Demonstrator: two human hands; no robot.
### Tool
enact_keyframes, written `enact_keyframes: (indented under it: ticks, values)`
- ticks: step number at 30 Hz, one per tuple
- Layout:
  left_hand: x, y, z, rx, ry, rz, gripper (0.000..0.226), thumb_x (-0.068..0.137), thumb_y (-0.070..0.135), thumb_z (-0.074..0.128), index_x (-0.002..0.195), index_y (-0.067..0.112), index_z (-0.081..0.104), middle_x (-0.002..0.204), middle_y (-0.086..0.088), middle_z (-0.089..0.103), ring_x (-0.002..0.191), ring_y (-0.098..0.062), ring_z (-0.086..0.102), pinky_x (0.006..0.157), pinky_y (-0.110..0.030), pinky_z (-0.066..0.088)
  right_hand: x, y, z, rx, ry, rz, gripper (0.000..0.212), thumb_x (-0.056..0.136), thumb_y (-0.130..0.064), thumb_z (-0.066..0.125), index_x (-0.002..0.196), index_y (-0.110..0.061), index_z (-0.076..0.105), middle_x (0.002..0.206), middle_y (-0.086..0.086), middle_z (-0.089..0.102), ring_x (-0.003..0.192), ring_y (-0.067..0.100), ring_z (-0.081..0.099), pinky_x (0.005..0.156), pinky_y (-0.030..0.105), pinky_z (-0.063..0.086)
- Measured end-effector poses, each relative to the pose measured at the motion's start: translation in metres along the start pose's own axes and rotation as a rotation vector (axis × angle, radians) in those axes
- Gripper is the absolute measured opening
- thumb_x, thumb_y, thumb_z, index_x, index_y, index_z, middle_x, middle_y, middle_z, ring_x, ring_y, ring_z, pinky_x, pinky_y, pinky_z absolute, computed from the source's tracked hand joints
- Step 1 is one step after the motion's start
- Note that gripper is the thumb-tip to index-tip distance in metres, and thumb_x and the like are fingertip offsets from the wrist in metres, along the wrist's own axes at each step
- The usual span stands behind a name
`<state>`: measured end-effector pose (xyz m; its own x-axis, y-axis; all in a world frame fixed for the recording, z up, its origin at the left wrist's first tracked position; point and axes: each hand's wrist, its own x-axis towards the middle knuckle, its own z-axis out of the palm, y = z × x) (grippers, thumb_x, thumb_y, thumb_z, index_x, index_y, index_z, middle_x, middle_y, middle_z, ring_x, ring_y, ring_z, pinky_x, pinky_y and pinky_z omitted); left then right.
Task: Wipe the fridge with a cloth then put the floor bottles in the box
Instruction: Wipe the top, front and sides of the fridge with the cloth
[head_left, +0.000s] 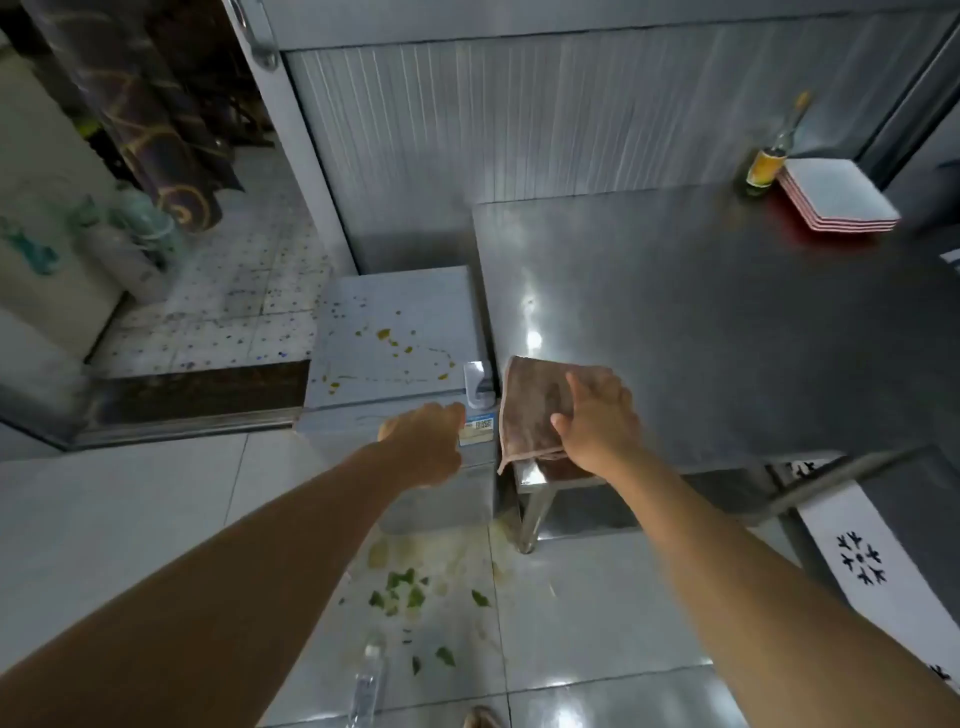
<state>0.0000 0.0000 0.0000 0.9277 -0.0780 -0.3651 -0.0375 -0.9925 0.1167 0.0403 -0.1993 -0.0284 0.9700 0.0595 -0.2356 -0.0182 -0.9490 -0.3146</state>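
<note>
One right hand (597, 421) grips the cloth (535, 410) on the table (727, 322).

There are two hands: one left hand (426, 441) and one right hand (597, 421). There is one brown cloth (530, 410), one small grey fridge (395, 338) and one steel surface (727, 322). On the floor lies one clear plastic bottle (368, 680). At the far end of the surface stands one glass bottle (769, 156), and beside it one stack of square plates (841, 195); how many plates are in it I cannot tell.
</note>
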Motion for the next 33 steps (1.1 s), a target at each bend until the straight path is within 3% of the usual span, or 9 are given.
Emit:
enact_keyframes:
  ticks: [3, 5, 9, 13, 18, 21, 26, 30, 33]
  values:
    - [0.022, -0.001, -0.001, 0.009, -0.044, -0.025, 0.045, 0.086, 0.025, 0.055, 0.129, 0.018, 0.041, 0.127, -0.009, 0.052, 0.115, -0.028, 0.052, 0.092, -0.042, 0.046, 0.024, 0.007, 0.007, -0.083, 0.013, 0.070, 0.064, 0.095, -0.049, 0.043, 0.148, -0.032, 0.012, 0.153, 0.016, -0.002, 0.138, 0.038, 0.011, 0.110, 0.048, 0.024]
    - [0.033, -0.004, -0.001, 0.011, -0.060, -0.040, 0.044, 0.087, 0.026, 0.055, 0.128, 0.019, 0.043, 0.129, -0.008, 0.052, 0.117, -0.027, 0.051, 0.095, -0.042, 0.045, 0.033, 0.011, 0.012, -0.091, -0.012, 0.098, 0.060, 0.095, -0.046, 0.045, 0.146, -0.032, 0.016, 0.151, 0.017, -0.002, 0.136, 0.038, 0.014, 0.108, 0.046, 0.026]
    - [0.044, -0.014, 0.005, 0.010, -0.076, -0.046, 0.044, 0.086, 0.025, 0.056, 0.128, 0.019, 0.043, 0.130, -0.006, 0.051, 0.117, -0.025, 0.051, 0.095, -0.042, 0.045, 0.036, 0.008, 0.021, -0.022, 0.012, 0.103, 0.051, 0.094, -0.026, 0.053, 0.140, -0.024, 0.030, 0.142, 0.019, 0.014, 0.124, 0.036, 0.028, 0.100, 0.041, 0.037]
    - [0.042, -0.026, 0.006, 0.004, -0.079, -0.066, 0.045, 0.086, 0.028, 0.056, 0.128, 0.021, 0.042, 0.126, -0.006, 0.052, 0.112, -0.025, 0.053, 0.092, -0.040, 0.046, 0.039, -0.009, 0.021, 0.062, -0.022, 0.090, 0.051, 0.093, -0.010, 0.049, 0.141, -0.016, 0.033, 0.135, 0.021, 0.026, 0.116, 0.037, 0.040, 0.093, 0.040, 0.042]
    - [0.028, -0.049, -0.003, -0.045, -0.077, -0.083, 0.043, 0.086, 0.029, 0.056, 0.126, 0.021, 0.044, 0.128, -0.006, 0.051, 0.114, -0.025, 0.052, 0.094, -0.041, 0.046, 0.040, -0.036, 0.015, 0.042, -0.004, 0.089, 0.039, 0.092, -0.011, 0.055, 0.130, -0.006, 0.046, 0.122, 0.015, 0.041, 0.099, 0.027, 0.055, 0.083, 0.032, 0.052]
    - [0.017, -0.070, -0.014, -0.083, -0.054, -0.091, 0.042, 0.086, 0.029, 0.057, 0.126, 0.021, 0.045, 0.128, -0.006, 0.051, 0.114, -0.025, 0.052, 0.093, -0.037, 0.045, 0.038, -0.062, 0.008, -0.004, -0.005, -0.029, 0.044, 0.090, -0.018, 0.061, 0.130, -0.009, 0.043, 0.120, 0.012, 0.042, 0.103, 0.025, 0.053, 0.084, 0.031, 0.051]
    - [0.003, -0.114, -0.035, -0.083, -0.015, -0.091, 0.041, 0.087, 0.028, 0.055, 0.125, 0.021, 0.044, 0.123, -0.008, 0.053, 0.110, -0.027, 0.053, 0.089, -0.038, 0.043, 0.038, -0.107, 0.011, -0.063, -0.032, -0.132, 0.061, 0.082, -0.006, 0.067, 0.136, -0.014, 0.039, 0.126, 0.008, 0.038, 0.112, 0.022, 0.048, 0.084, 0.027, 0.046]
    - [0.005, -0.161, -0.043, -0.102, -0.009, -0.067, 0.041, 0.088, 0.024, 0.055, 0.126, 0.015, 0.044, 0.122, -0.010, 0.053, 0.109, -0.026, 0.053, 0.086, -0.035, 0.044, 0.042, -0.141, 0.022, -0.084, -0.007, -0.139, 0.052, 0.089, -0.007, 0.054, 0.138, -0.018, 0.038, 0.132, 0.007, 0.037, 0.120, 0.022, 0.042, 0.090, 0.028, 0.044]
    - [0.019, -0.198, -0.046, -0.092, -0.022, -0.040, 0.043, 0.087, 0.024, 0.054, 0.128, 0.017, 0.044, 0.124, -0.008, 0.052, 0.109, -0.025, 0.053, 0.088, -0.035, 0.045, 0.046, -0.163, 0.031, -0.137, 0.001, -0.135, 0.057, 0.087, -0.007, 0.059, 0.137, -0.018, 0.037, 0.133, 0.009, 0.038, 0.119, 0.025, 0.042, 0.094, 0.030, 0.043]
